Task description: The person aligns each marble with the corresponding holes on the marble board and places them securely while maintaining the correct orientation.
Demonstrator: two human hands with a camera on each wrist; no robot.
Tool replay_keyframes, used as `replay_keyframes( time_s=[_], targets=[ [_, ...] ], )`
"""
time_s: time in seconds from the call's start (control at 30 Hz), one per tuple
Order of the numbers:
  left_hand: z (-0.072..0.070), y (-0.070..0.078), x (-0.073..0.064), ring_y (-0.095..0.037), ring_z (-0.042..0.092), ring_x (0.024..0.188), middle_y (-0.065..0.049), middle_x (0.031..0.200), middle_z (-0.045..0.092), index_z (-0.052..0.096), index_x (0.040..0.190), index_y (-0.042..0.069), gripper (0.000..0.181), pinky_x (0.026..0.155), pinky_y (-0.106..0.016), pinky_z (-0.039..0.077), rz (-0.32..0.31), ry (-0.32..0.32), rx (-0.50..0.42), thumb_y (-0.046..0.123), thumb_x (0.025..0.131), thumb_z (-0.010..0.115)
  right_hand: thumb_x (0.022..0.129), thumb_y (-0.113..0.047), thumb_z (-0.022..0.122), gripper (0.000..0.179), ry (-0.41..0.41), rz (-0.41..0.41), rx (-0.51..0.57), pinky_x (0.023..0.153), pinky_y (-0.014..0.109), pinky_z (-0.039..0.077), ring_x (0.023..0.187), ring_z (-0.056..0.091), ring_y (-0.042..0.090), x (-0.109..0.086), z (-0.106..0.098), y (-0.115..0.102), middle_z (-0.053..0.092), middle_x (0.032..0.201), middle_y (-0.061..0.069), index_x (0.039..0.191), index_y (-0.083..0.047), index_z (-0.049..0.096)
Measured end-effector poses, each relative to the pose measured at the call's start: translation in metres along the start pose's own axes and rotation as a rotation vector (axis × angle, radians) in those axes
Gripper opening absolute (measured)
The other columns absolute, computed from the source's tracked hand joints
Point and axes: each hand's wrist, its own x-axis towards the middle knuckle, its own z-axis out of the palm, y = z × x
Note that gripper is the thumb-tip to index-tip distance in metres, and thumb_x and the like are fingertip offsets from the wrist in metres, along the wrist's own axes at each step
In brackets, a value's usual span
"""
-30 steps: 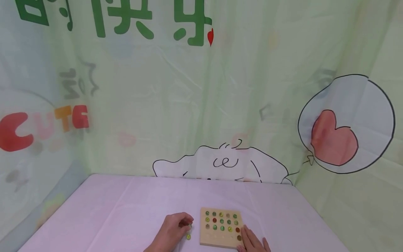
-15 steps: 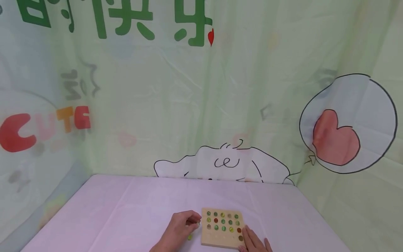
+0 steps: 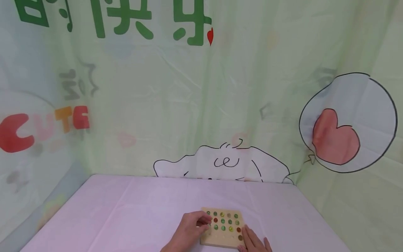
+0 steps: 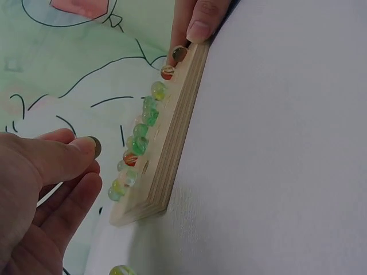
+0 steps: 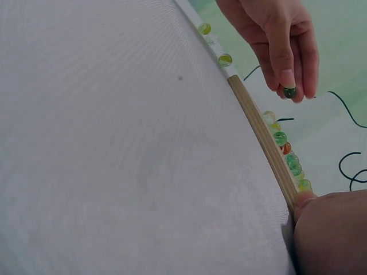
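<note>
A wooden board (image 3: 221,240) with rows of dimples lies on the table, and glass marbles (image 3: 223,221) in green, yellow, red and clear sit in its far three rows. Along the near row, a dark marble (image 3: 240,237) occupies the right end. My left hand (image 3: 190,228) is over the board's left side, pinching a dark green marble (image 5: 289,92) between thumb and fingertips, apart from the board. My right hand (image 3: 254,242) rests at the near right corner, its fingers straight along the right edge and its thumb against the near edge (image 5: 303,199).
Loose yellow-green marbles (image 5: 225,59) lie on the tabletop (image 3: 126,213) left of the board. A printed cloth curtain (image 3: 176,105) stands behind the table and at both sides.
My left hand has moved right with the marble, from beside the board to above its left part. The right hand stays at the corner.
</note>
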Motion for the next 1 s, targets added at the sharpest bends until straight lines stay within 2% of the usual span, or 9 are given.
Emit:
replay_keyframes(
  time_s=[0.17, 0.57, 0.8, 1.0],
  targets=[
    [0.011, 0.003, 0.003, 0.0, 0.058, 0.074, 0.002, 0.087, 0.067, 0.065, 0.093, 0.009, 0.018, 0.064, -0.015, 0.047, 0.024, -0.006, 0.032, 0.001, 0.077, 0.065, 0.063, -0.084, 0.014, 0.108, -0.008, 0.007, 0.022, 0.103, 0.062, 0.005, 0.132, 0.028, 0.029, 0.001, 0.0, 0.0, 0.034, 0.143, 0.007, 0.137, -0.009, 0.035],
    [0.03, 0.011, 0.011, 0.005, 0.056, 0.071, 0.007, 0.083, 0.066, 0.066, 0.092, 0.011, 0.018, 0.062, -0.014, 0.046, 0.028, -0.033, 0.061, 0.002, 0.077, 0.065, 0.064, -0.083, 0.02, 0.105, -0.03, 0.027, 0.026, 0.104, 0.061, 0.002, 0.132, 0.027, 0.029, 0.003, -0.002, -0.001, 0.033, 0.143, 0.006, 0.137, -0.009, 0.034],
    [0.044, 0.016, 0.013, 0.005, 0.054, 0.071, 0.007, 0.081, 0.066, 0.066, 0.091, 0.011, 0.016, 0.062, -0.014, 0.046, 0.034, -0.065, 0.062, 0.004, 0.076, 0.067, 0.062, -0.084, 0.015, 0.108, -0.015, 0.016, -0.007, 0.1, 0.065, 0.008, 0.129, 0.033, 0.028, 0.003, 0.0, 0.002, 0.036, 0.142, 0.007, 0.135, -0.009, 0.038],
    [0.055, 0.017, 0.017, 0.006, 0.054, 0.071, 0.009, 0.081, 0.065, 0.066, 0.09, 0.013, 0.016, 0.062, -0.014, 0.046, 0.04, -0.078, 0.066, 0.005, 0.076, 0.067, 0.06, -0.085, 0.016, 0.11, -0.033, 0.037, -0.008, 0.101, 0.064, 0.006, 0.13, 0.031, 0.029, 0.006, 0.001, 0.005, 0.036, 0.142, 0.008, 0.135, -0.008, 0.038]
  ],
)
